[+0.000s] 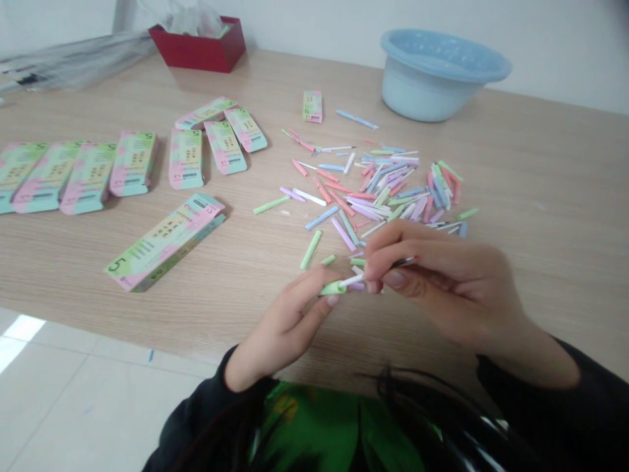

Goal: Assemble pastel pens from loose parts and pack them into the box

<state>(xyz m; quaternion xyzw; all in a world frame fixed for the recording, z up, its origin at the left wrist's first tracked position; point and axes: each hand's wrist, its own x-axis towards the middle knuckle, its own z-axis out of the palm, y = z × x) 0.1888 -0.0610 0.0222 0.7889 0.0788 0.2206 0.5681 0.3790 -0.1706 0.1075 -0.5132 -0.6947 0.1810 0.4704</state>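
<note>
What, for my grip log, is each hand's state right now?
Left hand: closed, holding a green tube.
Right hand: closed, holding a thin white stick, one end at the tube's mouth.

A pale wood-grain tabletop (555,262) stands along a smooth white wall (314,29). Below the tabletop's near left edge, a glossy floor of pale tiles (54,406) carries a bright patch of light (23,326).

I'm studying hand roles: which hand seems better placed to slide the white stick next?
Probably the right hand: it holds the white stick, whose end meets the mouth of the green tube. The left hand holds that tube.
</note>
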